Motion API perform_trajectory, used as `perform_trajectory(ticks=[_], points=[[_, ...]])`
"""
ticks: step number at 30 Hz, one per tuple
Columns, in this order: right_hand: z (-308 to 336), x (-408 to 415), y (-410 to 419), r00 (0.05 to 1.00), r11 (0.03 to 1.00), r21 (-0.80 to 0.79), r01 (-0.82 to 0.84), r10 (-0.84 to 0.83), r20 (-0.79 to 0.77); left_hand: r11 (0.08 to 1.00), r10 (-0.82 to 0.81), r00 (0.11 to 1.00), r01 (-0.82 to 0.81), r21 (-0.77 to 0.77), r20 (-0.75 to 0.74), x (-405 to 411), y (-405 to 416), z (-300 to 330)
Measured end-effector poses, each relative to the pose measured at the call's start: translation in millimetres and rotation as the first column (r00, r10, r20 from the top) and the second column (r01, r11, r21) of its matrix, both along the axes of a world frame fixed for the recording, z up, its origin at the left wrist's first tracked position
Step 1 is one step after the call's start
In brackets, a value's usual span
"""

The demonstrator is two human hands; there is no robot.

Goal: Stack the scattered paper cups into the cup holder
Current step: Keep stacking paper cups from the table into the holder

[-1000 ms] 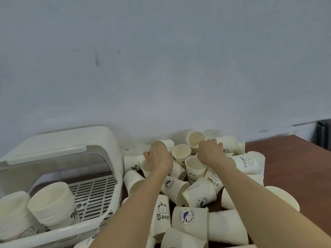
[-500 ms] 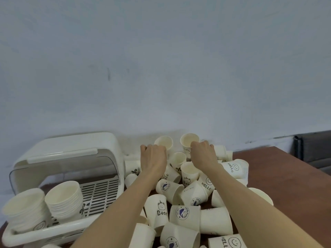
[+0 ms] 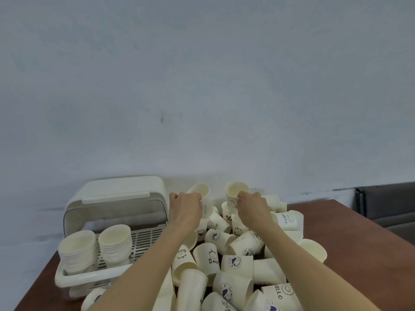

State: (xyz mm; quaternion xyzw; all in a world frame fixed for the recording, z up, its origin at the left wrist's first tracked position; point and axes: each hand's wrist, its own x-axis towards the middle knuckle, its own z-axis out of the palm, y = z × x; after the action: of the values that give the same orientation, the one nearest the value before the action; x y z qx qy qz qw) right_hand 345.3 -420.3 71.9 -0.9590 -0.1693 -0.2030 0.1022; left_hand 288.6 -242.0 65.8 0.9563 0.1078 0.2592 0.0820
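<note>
Both your arms reach forward over the pile. Your left hand grips one paper cup. Your right hand pinches another cup by its rim.

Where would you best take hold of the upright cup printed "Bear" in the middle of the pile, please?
Grip the Bear cup by its side wall just below the open rim, coming from above: it stands roughly upright with its mouth up, and tipped cups crowd its base.
</note>
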Motion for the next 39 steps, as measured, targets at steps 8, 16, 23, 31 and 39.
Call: perform_trajectory(ticks=[8,16,23,31,39], points=[[27,-51,23,0.999,0.999,0.014,-0.043,0.042,0.024,0.999,-0.024,1.0,0.024,-0.028,0.017,-57,18,22],[35,-89,53,0.994,0.995,-0.012,-0.103,0.103,0.019,0.999,-0.044,0.998,0.045,-0.025,0.041,-98,44,27],[37,-111,83,0.988,0.988,-0.012,-0.155,0.155,0.007,0.999,-0.035,0.998,0.037,-0.023,0.061,-129,71,34],[38,-126,109,0.976,0.973,-0.087,-0.212,0.216,0.035,0.998,-0.023,0.998,0.026,-0.061,0.053,-152,98,35],[32,-138,137,0.959,0.956,-0.088,-0.279,0.282,0.017,0.993,0.0,0.996,0.01,-0.118,0.088,-171,132,26]])
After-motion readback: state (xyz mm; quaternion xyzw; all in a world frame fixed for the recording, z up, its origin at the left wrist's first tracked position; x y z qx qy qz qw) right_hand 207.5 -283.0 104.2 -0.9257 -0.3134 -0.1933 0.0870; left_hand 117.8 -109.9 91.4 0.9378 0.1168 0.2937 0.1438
